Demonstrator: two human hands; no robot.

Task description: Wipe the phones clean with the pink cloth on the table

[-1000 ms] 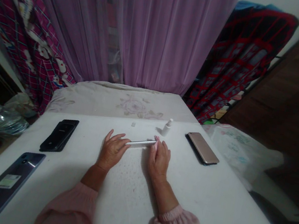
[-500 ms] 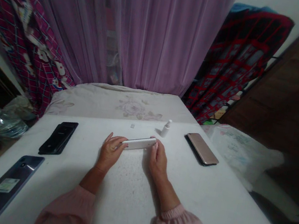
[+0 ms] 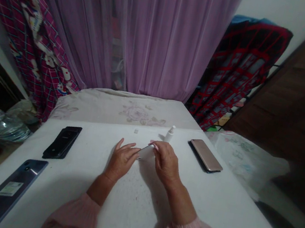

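1. White phone point(image 3: 147, 152): held tilted between both hands above the middle of the white table point(image 3: 128, 219), its right end higher in my view. I cannot tell whether its lower edge touches the tabletop.
2. Left hand point(image 3: 122, 160): thumb and forefinger narrowed on the phone's left end; remaining fingers spread, off it.
3. Right hand point(image 3: 166, 163): fingers curled in on a pink cloth point(image 3: 152, 142) at the phone's other end. Fingertips hidden from me; cannot tell how much of the phone they grip.
4. Step in hand, my judgement: wiping the phone's end or edge with the cloth.
5. Next move, as I read it, calls for a firm left pinch while the right works the cloth along the edge. Light pressure: a slim, smooth body could twist out of two fingertips.
6. Hazard noted: white bottle point(image 3: 169, 133) stands upright just beyond the right hand; a wide swing might tip it.
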